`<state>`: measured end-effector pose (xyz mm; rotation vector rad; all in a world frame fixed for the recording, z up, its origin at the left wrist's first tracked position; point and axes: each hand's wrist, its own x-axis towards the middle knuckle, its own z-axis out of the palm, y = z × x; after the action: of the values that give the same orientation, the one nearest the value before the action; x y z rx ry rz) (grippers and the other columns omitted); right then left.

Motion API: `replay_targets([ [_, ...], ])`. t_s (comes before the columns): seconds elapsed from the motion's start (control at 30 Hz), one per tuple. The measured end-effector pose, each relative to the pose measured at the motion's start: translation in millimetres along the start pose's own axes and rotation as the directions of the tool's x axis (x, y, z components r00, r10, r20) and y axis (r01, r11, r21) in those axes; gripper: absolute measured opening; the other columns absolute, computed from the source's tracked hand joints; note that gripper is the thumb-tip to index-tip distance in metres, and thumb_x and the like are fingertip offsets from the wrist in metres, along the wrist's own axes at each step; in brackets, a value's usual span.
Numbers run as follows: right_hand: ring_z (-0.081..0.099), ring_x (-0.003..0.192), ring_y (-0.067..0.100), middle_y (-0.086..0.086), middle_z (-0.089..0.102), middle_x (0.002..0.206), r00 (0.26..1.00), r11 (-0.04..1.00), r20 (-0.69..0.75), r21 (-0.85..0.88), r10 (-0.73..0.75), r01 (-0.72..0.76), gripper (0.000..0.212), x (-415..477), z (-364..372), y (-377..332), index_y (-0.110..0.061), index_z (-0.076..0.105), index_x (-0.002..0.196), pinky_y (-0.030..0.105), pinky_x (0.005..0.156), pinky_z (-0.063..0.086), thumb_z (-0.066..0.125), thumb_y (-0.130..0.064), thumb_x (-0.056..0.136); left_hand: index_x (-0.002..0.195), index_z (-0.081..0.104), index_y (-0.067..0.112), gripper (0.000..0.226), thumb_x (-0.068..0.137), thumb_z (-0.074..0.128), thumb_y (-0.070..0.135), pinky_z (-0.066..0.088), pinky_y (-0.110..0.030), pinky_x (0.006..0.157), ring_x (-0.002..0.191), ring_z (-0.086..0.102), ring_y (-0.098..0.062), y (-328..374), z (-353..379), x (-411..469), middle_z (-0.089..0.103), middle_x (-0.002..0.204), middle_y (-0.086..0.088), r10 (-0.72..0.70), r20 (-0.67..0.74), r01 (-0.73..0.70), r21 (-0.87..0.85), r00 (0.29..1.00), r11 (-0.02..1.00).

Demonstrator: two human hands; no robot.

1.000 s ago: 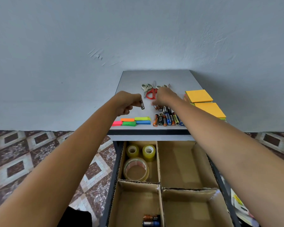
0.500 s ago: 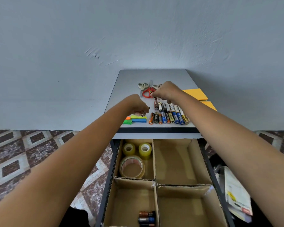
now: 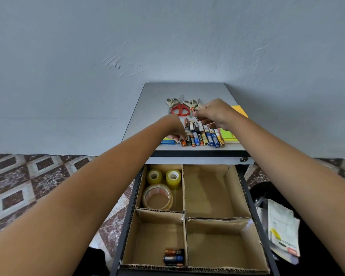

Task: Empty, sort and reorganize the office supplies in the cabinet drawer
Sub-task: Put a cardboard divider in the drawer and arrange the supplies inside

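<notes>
Batteries [image 3: 205, 136] lie in two rows near the front edge of the cabinet's surface [image 3: 157, 100], with scissors [image 3: 180, 109] behind them and sticky notes [image 3: 227, 133] just to their right. Below, the drawer [image 3: 235, 188] stands open: tape rolls [image 3: 157, 196] in the far-left compartment, a few stored batteries [image 3: 173, 257] in the near-left one, both right compartments bare cardboard.

Right hand [image 3: 215, 113] hovers over the back row, fingers clamped on a loose battery [image 3: 196, 114] held tilted above the surface. Left hand [image 3: 174, 129] is down at the left end of the front row, fingers curled onto the cells there. I cannot tell whether they pinch one or only press.

My read: sorting stage, with batteries being lined up before they go into the drawer.

To do it well, I would:
- lay the loose battery parallel to its neighbours, touching the row's end, so nothing rolls
- brace the front row with the left fingers while the right sets down
- keep wrists high, since a brush could send cells off the front edge into the drawer
</notes>
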<state>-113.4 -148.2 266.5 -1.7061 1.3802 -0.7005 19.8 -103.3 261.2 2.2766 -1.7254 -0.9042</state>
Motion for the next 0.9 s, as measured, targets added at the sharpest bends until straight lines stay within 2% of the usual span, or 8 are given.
replay_targets([
  [0.27, 0.054, 0.055, 0.009, 0.003, 0.059, 0.069, 1.000, 1.000, 0.005, 0.020, 0.014, -0.014, 0.019, 2, 5, 0, -0.012, 0.055, 0.071, 0.020, 0.047, 0.039, 0.067, -0.016, 0.085, 0.070, 0.049, 0.007, 0.025, 0.091, 0.059, 0.013, 0.037, -0.012, 0.046, 0.052, 0.043, -0.008, -1, 1, -2, 0.052, 0.067, -0.003, -0.015, -0.007, 0.014, -0.108, 1.000, 0.994],
  [0.37, 0.055, 0.056, 0.012, 0.005, 0.059, 0.069, 0.999, 0.999, 0.013, 0.023, 0.030, -0.030, 0.012, 6, 9, -3, -0.006, 0.058, 0.085, 0.021, 0.047, 0.041, 0.068, -0.013, 0.085, 0.067, 0.048, 0.007, 0.026, 0.091, 0.057, 0.008, 0.035, -0.010, 0.042, 0.053, 0.042, -0.007, -3, -3, -4, 0.050, 0.067, -0.004, -0.016, 0.030, 0.022, -0.205, 0.999, 0.978],
  [0.47, 0.054, 0.054, 0.014, 0.008, 0.057, 0.067, 0.999, 0.999, 0.003, -0.033, 0.042, -0.042, 0.010, 13, 13, -8, -0.001, 0.059, 0.088, 0.023, 0.048, 0.046, 0.066, -0.009, 0.086, 0.064, 0.049, 0.008, 0.029, 0.090, 0.059, 0.011, 0.035, -0.013, 0.038, 0.042, 0.044, -0.005, -7, -16, -11, 0.051, 0.059, -0.002, -0.017, -0.017, 0.010, -0.341, 1.000, 0.940],
  [0.53, 0.052, 0.053, 0.014, 0.008, 0.055, 0.066, 0.999, 0.994, -0.004, -0.099, 0.043, -0.043, 0.009, 18, 16, -11, -0.002, 0.058, 0.083, 0.023, 0.049, 0.048, 0.064, -0.006, 0.087, 0.063, 0.052, 0.012, 0.029, 0.089, 0.063, 0.020, 0.033, -0.017, 0.046, 0.030, 0.043, 0.000, -16, -27, -16, 0.054, 0.045, 0.004, -0.051, -0.049, 0.025, -0.431, 0.998, 0.902],
  [0.67, 0.050, 0.055, 0.016, 0.009, 0.053, 0.067, 0.995, 0.967, 0.001, -0.235, 0.100, -0.097, 0.019, 32, 26, -12, -0.005, 0.051, 0.073, 0.026, 0.052, 0.048, 0.061, -0.004, 0.090, 0.071, 0.058, 0.011, 0.019, 0.088, 0.064, 0.020, 0.043, -0.023, 0.065, 0.050, 0.053, -0.005, -43, -42, -26, 0.057, 0.045, 0.004, -0.089, 0.035, 0.087, -0.710, 0.995, 0.699],
  [0.73, 0.051, 0.055, 0.017, 0.011, 0.056, 0.073, 0.994, 0.938, -0.014, -0.331, 0.105, -0.103, 0.013, 37, 32, -11, -0.002, 0.052, 0.081, 0.028, 0.054, 0.049, 0.060, -0.005, 0.090, 0.076, 0.058, 0.007, 0.015, 0.090, 0.061, 0.014, 0.049, -0.025, 0.069, 0.063, 0.055, -0.011, -58, -43, -32, 0.060, 0.050, -0.001, -0.081, 0.081, 0.113, -0.814, 0.993, 0.570],
  [0.8, 0.053, 0.057, 0.019, 0.014, 0.058, 0.082, 0.998, 0.891, -0.031, -0.451, 0.047, -0.056, 0.010, 40, 38, -11, -0.002, 0.053, 0.088, 0.027, 0.054, 0.049, 0.060, -0.008, 0.090, 0.080, 0.060, 0.005, 0.012, 0.091, 0.058, 0.010, 0.054, -0.026, 0.063, 0.070, 0.058, -0.016, -73, -43, -34, 0.062, 0.059, -0.006, -0.072, 0.097, 0.120, -0.860, 0.993, 0.497],
  [0.9, 0.051, 0.065, 0.019, 0.006, 0.049, 0.072, 0.998, 0.793, -0.012, -0.608, -0.054, 0.036, 0.030, 40, 43, -14, -0.007, 0.041, 0.067, 0.022, 0.049, 0.037, 0.061, -0.012, 0.089, 0.083, 0.061, 0.003, 0.010, 0.090, 0.058, 0.008, 0.055, -0.022, 0.050, 0.070, 0.064, -0.020, -87, -42, -35, 0.063, 0.076, -0.012, -0.066, 0.102, 0.121, -0.879, 0.993, 0.461],
])
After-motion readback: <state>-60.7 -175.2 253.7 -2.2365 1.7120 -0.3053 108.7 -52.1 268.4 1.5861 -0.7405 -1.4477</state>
